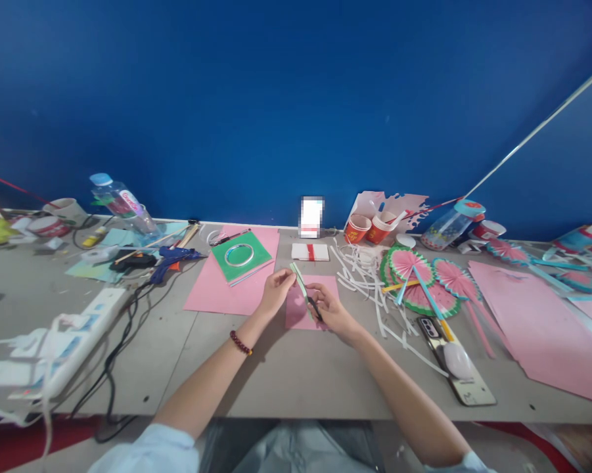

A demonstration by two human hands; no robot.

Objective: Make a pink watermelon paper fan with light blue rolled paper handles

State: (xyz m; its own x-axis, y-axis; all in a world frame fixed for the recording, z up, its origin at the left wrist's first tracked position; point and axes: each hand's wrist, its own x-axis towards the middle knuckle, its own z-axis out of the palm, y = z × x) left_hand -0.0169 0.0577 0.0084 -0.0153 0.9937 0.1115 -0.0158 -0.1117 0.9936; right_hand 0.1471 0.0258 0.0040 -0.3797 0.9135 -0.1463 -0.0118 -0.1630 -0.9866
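Note:
My left hand (276,290) pinches the upper end of a narrow folded strip of pale green paper (300,284). My right hand (328,307) is closed on the strip's lower end, with something dark between its fingers that I cannot make out. Both hands hover over a small pink sheet (296,309) on the grey table (296,374). A bead bracelet sits on my left wrist.
Left: a large pink sheet (217,292) under green card with a tape ring (239,255), a blue glue gun (175,257), cables, a power strip (86,322), a bottle (123,203). Right: white paper strips (369,276), pleated paper fans (424,279), red cups (369,228), a phone (456,358), pink sheets (537,328).

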